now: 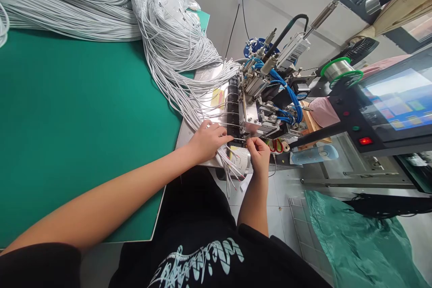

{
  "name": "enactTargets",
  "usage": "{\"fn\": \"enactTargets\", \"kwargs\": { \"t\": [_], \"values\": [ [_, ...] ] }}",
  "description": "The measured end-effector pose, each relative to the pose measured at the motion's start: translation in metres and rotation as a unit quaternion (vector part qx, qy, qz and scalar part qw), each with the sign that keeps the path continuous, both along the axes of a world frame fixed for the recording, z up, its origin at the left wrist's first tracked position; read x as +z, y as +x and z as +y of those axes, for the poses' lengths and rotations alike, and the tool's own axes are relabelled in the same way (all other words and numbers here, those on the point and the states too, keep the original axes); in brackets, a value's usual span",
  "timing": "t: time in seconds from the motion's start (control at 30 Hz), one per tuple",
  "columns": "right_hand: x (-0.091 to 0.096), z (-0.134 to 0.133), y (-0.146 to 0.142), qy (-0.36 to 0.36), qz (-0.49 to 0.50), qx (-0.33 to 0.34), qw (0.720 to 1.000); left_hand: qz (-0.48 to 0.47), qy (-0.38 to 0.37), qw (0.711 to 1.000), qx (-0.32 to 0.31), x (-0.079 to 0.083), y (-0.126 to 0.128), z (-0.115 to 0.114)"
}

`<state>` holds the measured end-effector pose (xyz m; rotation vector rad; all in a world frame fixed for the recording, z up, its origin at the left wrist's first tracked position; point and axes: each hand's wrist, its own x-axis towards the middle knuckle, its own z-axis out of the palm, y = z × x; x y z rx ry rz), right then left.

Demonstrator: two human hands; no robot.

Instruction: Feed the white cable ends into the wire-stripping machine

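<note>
My left hand [209, 140] is closed on a white cable [238, 138] at the near end of a machine [251, 112]. The cable runs from my left fingers across to my right hand [258, 150]. There my right thumb and forefinger pinch its end. Beneath my left hand passes a bundle of white cables [182, 103], whose loose ends [232, 170] hang over the machine's front edge. Several single cables lie side by side across the machine's black belt [232, 107]. What exactly sits between my right fingertips is too small to make out.
A green-topped table [84, 121] stretches along the left, with a big heap of white cables [77, 9] at its back. A screen [398, 99] on an arm stands right, beside a wire spool [341, 72]. Red-handled scissors [277, 146] and a blue bottle [313, 155] lie beyond my right hand.
</note>
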<state>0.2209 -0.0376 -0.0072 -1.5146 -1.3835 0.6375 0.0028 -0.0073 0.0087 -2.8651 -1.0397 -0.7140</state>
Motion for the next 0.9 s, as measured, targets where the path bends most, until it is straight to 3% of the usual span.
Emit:
{"fn": "enactTargets", "kwargs": {
  "t": [0.9],
  "values": [
    [-0.0094,0.0026,0.0080,-0.024,0.024,0.036,0.999,0.025,-0.034,0.999,0.003,0.0023,-0.0010,-0.0004]
  ]
}}
